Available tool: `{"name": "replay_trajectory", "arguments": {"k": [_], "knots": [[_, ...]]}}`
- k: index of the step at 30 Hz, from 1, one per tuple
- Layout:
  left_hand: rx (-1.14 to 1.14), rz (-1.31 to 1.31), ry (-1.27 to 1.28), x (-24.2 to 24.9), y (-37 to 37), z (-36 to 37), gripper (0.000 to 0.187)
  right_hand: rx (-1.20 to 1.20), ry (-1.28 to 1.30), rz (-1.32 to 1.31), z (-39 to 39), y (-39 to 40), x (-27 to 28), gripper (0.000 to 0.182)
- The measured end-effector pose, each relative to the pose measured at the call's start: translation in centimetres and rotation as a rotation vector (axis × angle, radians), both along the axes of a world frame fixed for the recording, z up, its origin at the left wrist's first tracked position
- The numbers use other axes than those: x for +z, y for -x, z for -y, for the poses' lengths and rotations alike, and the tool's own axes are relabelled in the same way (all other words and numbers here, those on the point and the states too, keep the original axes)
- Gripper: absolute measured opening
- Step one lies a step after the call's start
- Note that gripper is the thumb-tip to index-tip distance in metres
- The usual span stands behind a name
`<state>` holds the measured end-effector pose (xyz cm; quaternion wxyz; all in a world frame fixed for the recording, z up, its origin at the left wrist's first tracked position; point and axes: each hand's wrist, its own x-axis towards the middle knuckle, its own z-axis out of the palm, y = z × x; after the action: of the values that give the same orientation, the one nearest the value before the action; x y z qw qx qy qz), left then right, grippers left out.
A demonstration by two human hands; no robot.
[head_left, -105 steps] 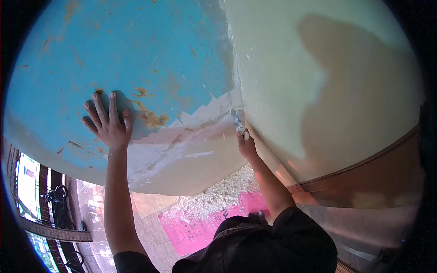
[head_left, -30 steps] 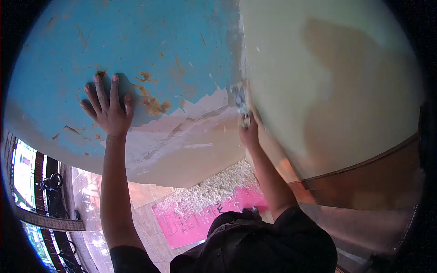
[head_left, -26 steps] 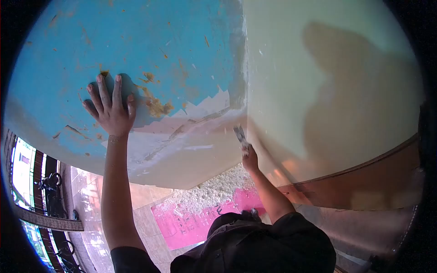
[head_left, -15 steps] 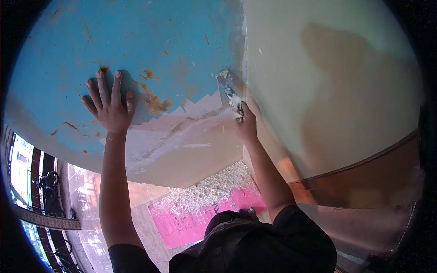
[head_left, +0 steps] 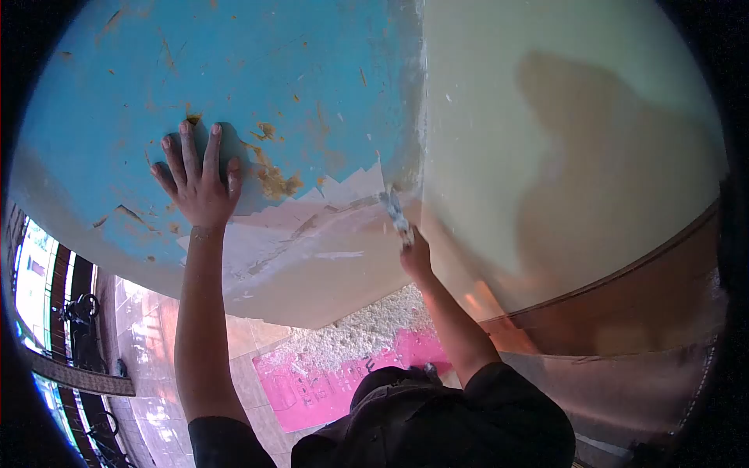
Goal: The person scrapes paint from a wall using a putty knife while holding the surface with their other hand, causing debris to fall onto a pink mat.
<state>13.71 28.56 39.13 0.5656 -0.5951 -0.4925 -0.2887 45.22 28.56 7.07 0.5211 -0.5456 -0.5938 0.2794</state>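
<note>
My left hand [head_left: 204, 183] lies spread on the blue painted wall [head_left: 257, 70], left of a brown bare patch [head_left: 275, 181]. My right hand [head_left: 417, 251] is closed round the handle of a scraper [head_left: 394, 210], its blade up against the wall near the corner. White residue covers the tool. Beside the blade, a pale scraped area [head_left: 312, 222] with a jagged upper edge runs along the lower part of the blue paint.
Whitish flakes [head_left: 351, 339] lie on the floor and over a pink sheet [head_left: 308, 394] with writing. A pale green wall [head_left: 491, 156] bearing a shadow meets the blue one at a corner. Parked motorbikes [head_left: 82, 312] stand at the far left.
My right hand and the scraper have moved down along the corner, away from the blue paint. My left hand stays spread at the same spot on the wall; the view has shifted slightly.
</note>
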Motion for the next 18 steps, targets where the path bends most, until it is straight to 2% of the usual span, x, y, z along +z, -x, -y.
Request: {"name": "replay_trajectory", "arguments": {"k": [1, 3, 5, 7, 9, 12, 13, 15, 16, 18], "knots": [[0.011, 0.004, 0.004, 0.0, 0.0, 0.0, 0.049, -0.017, 0.014, -0.036, -0.9, 0.9, 5.4, 0.027], [0.023, 0.007, 0.012, 0.0, 0.0, -0.1, 0.049, -0.037, -0.151, -0.069, -2.5, 1.3, 10.5, 0.029], [-0.008, 0.007, 0.008, 0.1, -0.1, 0.1, 0.050, -0.002, -0.143, -0.085, -3.1, 0.8, 15.9, 0.030], [0.008, 0.005, 0.010, -0.2, 0.0, 0.1, 0.050, 0.032, -0.146, -0.106, -3.1, 0.7, 16.7, 0.031], [0.024, 0.004, 0.000, 0.1, 0.0, -0.1, 0.050, 0.048, -0.153, -0.115, -3.2, 0.1, 14.7, 0.032], [0.003, 0.042, 0.011, 0.0, -0.1, 0.1, 0.046, 0.017, -0.105, -0.039, -0.4, 0.1, 7.1, 0.032], [0.014, 0.024, 0.008, 0.0, -0.1, 0.0, 0.048, 0.005, 0.040, 0.040, 0.4, 0.0, 2.8, 0.031], [0.025, 0.006, 0.005, -0.1, 0.0, 0.0, 0.049, 0.040, 0.139, 0.084, 2.7, -0.6, -7.0, 0.035], [0.026, 0.004, 0.002, -0.1, 0.0, 0.0, 0.049, -0.012, 0.129, 0.075, 4.4, -0.6, -9.7, 0.030], [0.030, 0.000, -0.006, 0.0, 0.1, -0.1, 0.049, 0.028, 0.203, 0.046, 6.2, -1.0, -10.1, 0.026]]}}
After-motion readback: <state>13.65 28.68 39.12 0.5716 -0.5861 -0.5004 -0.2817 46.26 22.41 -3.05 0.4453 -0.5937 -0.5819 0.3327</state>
